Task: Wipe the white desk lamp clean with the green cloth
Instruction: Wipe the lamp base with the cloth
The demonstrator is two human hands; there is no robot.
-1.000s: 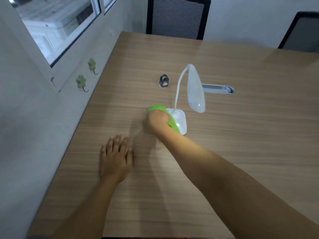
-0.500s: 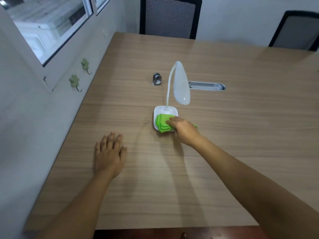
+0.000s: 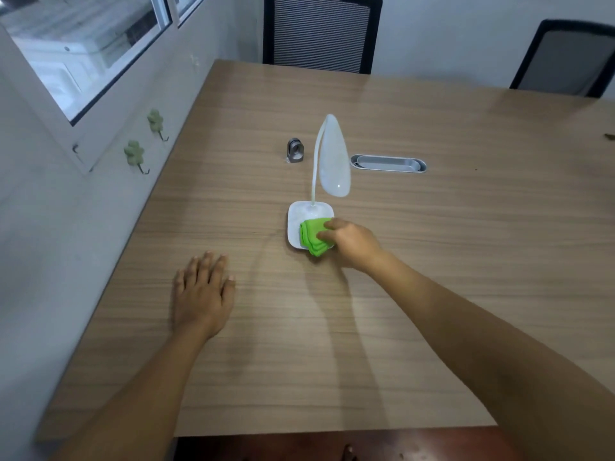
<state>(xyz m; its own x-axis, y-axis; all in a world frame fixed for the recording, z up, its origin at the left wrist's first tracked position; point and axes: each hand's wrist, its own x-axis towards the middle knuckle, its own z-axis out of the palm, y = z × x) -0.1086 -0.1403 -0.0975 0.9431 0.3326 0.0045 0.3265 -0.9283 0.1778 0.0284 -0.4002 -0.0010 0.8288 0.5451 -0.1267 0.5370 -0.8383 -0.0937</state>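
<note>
right hand (image 3: 352, 242) pinches the folded green cloth (image 3: 312, 237) flat onto the white desk lamp (image 3: 304, 224) base to scrub it, while the empty left hand (image 3: 201, 294) lies spread on the table (image 3: 466, 261), apparently for balance.

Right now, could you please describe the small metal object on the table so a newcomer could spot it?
On the wooden table, find the white desk lamp. Just left of its head stands a small grey metal loop-shaped piece, upright, unlike the long oval metal cable tray sunk flush on the lamp's right.

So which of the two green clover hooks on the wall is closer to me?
The lower clover hook, under the window corner; the other clover hook sits higher in the view, farther along the wall toward the chairs.
</note>
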